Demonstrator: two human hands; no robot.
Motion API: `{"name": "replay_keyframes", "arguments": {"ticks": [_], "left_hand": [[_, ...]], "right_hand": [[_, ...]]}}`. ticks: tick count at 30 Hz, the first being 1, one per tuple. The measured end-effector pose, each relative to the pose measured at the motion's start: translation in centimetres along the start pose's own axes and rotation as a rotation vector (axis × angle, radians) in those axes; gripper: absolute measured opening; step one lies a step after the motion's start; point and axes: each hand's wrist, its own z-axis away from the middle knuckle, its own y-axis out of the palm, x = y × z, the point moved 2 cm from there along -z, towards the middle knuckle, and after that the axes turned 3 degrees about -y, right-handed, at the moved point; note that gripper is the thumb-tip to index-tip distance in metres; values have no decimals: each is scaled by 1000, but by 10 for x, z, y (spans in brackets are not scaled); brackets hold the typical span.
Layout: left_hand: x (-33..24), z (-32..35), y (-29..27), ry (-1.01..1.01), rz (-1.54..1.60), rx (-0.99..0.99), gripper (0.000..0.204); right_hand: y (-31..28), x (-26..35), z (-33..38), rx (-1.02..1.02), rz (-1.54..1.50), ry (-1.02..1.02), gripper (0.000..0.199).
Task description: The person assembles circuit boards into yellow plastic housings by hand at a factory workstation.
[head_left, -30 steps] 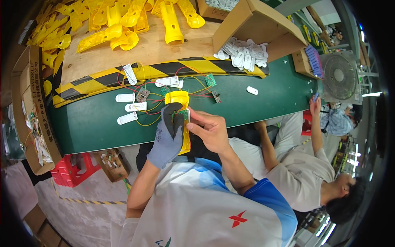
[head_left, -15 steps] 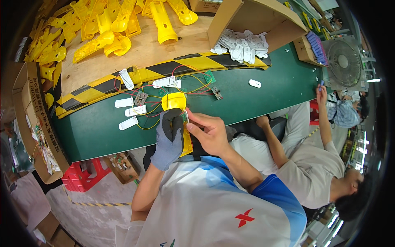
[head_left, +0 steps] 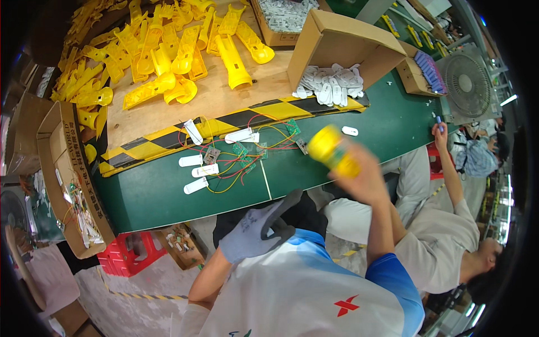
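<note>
My right hand (head_left: 365, 177), bare and blurred by motion, grips a yellow plastic housing (head_left: 325, 144) over the right part of the green table. Something greenish shows inside the housing, too smeared to make out. My left hand (head_left: 255, 231), in a grey glove with dark fingertips, is held just off the near table edge, its thumb and fingers spread apart. A small pale patch shows between those fingers; I cannot tell what it is. Several green circuit boards (head_left: 240, 149) with red and yellow wires lie on the table beside white oval covers (head_left: 205, 171).
Yellow housings (head_left: 233, 64) lie piled on a wooden board with a striped edge (head_left: 224, 126). An open carton (head_left: 348, 36) spills white covers. One white cover (head_left: 350, 131) lies alone. A fan (head_left: 467, 78) stands at the right, near a seated co-worker (head_left: 438, 236). A carton of parts (head_left: 84, 185) is at left.
My right hand has swung to the right with the yellow housing, out of the left hand's hold. My left hand has dropped back toward my body, its fingers now spread. The view has shifted slightly.
</note>
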Motion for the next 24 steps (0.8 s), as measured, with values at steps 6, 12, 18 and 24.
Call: {"name": "replay_keyframes", "arguments": {"ticks": [6, 12, 18, 24], "left_hand": [[30, 25, -42, 10, -69, -554, 57], [-43, -38, -86, 167, -1055, -828, 41], [-26, -80, -94, -105, -1444, -509, 48], [-35, -78, -102, 73, -1327, -503, 44]], "right_hand": [[-44, -168, -10, -485, 486, 339, 62], [-20, -100, -31, -747, 691, 264, 52], [26, -4, -51, -650, -100, -46, 35], [32, 39, -70, -448, -264, -347, 35]]}}
